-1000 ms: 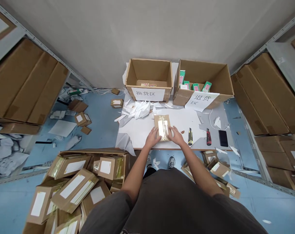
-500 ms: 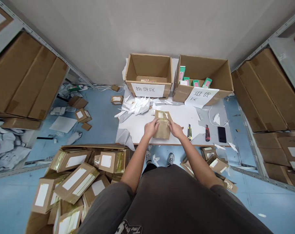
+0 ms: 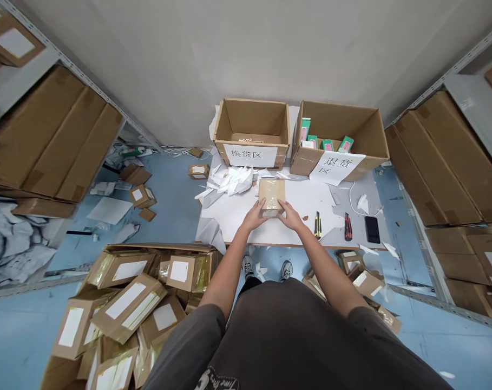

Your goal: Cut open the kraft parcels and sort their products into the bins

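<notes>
A small brown cardboard box (image 3: 271, 194) with shiny clear tape across it is held over the middle of the white-covered table (image 3: 306, 197). My left hand (image 3: 254, 216) grips its near left corner, and my right hand (image 3: 290, 216) grips the near right corner. Fingers of both hands are bent around the box's lower edges, partly hidden. To the right of my right hand lie a yellow-and-black box cutter (image 3: 317, 225) and a red-and-black box cutter (image 3: 348, 227). A black phone (image 3: 372, 230) is beside them.
Two open cartons with handwritten signs, a left carton (image 3: 252, 119) and a right carton (image 3: 363, 124) holding small green boxes (image 3: 327, 144), stand at the table's back. Torn white paper (image 3: 240, 180) is heaped left. A large carton of taped parcels (image 3: 130, 306) is at lower left; shelves flank both sides.
Both hands have turned the box over: its white label side has rotated out of view, and a plain taped face is now on top. The table items have stayed put.
</notes>
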A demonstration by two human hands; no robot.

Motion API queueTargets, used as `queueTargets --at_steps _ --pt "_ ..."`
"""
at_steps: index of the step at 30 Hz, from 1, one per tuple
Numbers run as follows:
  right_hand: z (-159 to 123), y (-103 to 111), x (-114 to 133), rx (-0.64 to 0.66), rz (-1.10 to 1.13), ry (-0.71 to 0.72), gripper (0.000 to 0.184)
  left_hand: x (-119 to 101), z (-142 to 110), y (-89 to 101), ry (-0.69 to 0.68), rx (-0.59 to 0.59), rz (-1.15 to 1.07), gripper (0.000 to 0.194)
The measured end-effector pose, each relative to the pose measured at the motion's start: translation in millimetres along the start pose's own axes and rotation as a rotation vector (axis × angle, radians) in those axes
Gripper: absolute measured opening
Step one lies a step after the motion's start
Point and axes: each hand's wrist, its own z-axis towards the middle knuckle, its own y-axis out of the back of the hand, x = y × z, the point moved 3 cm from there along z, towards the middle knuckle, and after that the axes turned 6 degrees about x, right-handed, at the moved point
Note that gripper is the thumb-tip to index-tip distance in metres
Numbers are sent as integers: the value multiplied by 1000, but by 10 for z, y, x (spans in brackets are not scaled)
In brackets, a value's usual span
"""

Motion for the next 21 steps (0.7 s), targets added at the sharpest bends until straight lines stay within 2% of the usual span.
queueTargets --at_steps 3,6,8,10,13,15,17,19,21 --pt "-19 -91 -7 -62 71 6 76 -24 4 -89 24 -70 6 78" --pt "12 -84 45 -126 75 -84 66 -121 27 -66 81 -117 52 70" --pt "11 -11 97 -116 26 -109 61 -202 -7 14 112 -95 122 65" --pt "3 106 159 -92 -31 -75 56 -270 -73 135 150 -85 205 58" --pt "78 268 258 -77 -94 -29 54 -302 -123 316 213 -125 282 55" --pt "226 286 319 -60 -116 -43 55 -241 -73 377 265 -160 273 56" --pt "414 195 360 -7 -126 -80 59 -103 25 358 330 -168 211 58" --pt "569 30 365 63 -137 -124 64 70 123 255 351 -121 113 62" --pt "640 -136 328 97 -139 -164 63 217 181 106 297 -45 25 68"
